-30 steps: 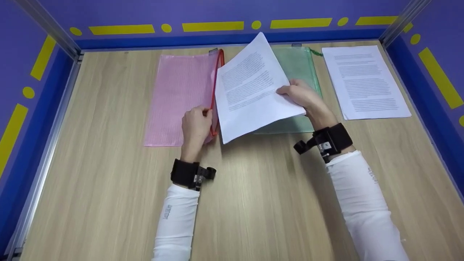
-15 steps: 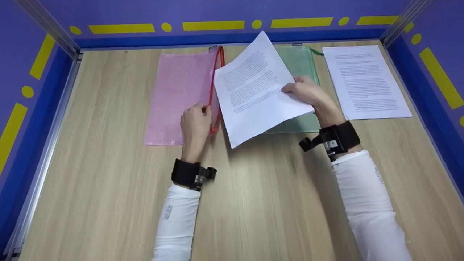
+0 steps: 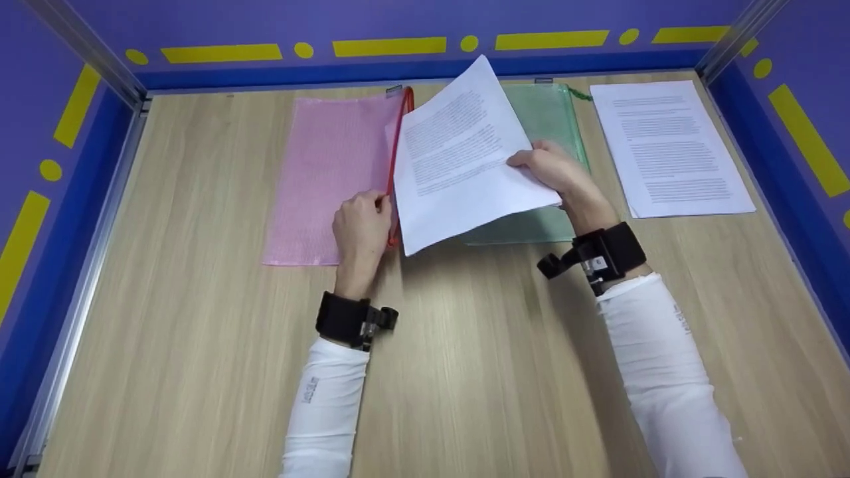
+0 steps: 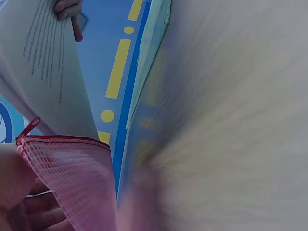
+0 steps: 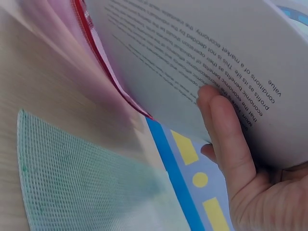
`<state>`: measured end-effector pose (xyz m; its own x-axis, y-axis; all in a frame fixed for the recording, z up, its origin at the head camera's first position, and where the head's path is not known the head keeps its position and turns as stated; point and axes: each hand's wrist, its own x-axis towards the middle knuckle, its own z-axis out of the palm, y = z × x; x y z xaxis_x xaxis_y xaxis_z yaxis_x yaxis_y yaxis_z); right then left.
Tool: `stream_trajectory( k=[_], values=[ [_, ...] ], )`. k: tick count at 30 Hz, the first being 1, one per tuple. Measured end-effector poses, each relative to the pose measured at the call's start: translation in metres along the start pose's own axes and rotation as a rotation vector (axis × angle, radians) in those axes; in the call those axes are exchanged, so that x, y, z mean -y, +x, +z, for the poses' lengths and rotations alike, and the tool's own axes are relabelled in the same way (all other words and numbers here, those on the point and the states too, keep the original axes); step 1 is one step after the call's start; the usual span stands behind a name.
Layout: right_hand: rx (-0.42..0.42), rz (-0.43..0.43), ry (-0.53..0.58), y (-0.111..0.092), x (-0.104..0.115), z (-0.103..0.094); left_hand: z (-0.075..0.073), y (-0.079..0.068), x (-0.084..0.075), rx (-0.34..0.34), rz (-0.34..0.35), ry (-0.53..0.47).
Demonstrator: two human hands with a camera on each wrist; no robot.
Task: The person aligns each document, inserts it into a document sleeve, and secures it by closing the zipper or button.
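Observation:
A pink mesh zipper pouch (image 3: 332, 172) lies left of centre, its red-zippered mouth (image 3: 396, 146) spread and facing right. My left hand (image 3: 360, 222) pinches the pouch near the front end of that mouth. In the left wrist view the red zipper pull (image 4: 30, 129) sticks up at the pouch's corner. My right hand (image 3: 554, 169) grips a stack of printed paper (image 3: 458, 159) by its right edge, thumb on top. The stack is tilted and bowed above the table, its left edge at the pouch's mouth. In the right wrist view the paper (image 5: 192, 62) passes behind the red zipper edge.
A green mesh zipper pouch (image 3: 544, 113) lies partly under the raised paper. Another stack of printed paper (image 3: 671, 149) rests flat at the right. Purple and blue walls (image 3: 425, 20) close off the back and sides of the wooden table (image 3: 451, 372).
The paper and my right hand shifted slightly right, then back left toward the pouch's mouth. The mouth's zipper edge also moved a little, and my left hand stayed nearly in place.

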<state>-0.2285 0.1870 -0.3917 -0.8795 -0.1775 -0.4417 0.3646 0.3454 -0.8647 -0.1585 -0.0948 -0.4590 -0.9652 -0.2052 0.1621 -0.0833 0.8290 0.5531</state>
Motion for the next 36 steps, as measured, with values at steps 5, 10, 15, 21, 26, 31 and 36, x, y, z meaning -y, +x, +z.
stream_trajectory(
  k=[5,10,15,21,26,31,36],
  values=[
    [-0.022,-0.027,0.066,0.000,-0.001,0.001,0.000,0.001,0.001,0.017,0.002,0.015],
    [-0.038,-0.060,0.122,0.002,-0.006,0.004,-0.001,0.000,0.001,0.031,0.012,-0.026],
    [-0.060,-0.054,0.154,0.007,-0.011,0.010,-0.001,-0.001,0.002,0.023,0.022,-0.050],
    [-0.077,-0.045,0.184,0.010,-0.014,0.014,0.001,0.000,0.003,0.007,0.028,-0.069],
    [-0.113,-0.050,0.198,0.011,-0.019,0.016,0.000,0.001,0.002,0.025,0.017,-0.077],
    [-0.115,-0.039,0.292,0.014,-0.026,0.023,-0.002,0.003,0.004,0.057,-0.024,-0.128],
    [-0.153,-0.010,0.302,0.017,-0.034,0.033,-0.004,0.003,0.009,0.070,-0.064,-0.185]
  ],
)
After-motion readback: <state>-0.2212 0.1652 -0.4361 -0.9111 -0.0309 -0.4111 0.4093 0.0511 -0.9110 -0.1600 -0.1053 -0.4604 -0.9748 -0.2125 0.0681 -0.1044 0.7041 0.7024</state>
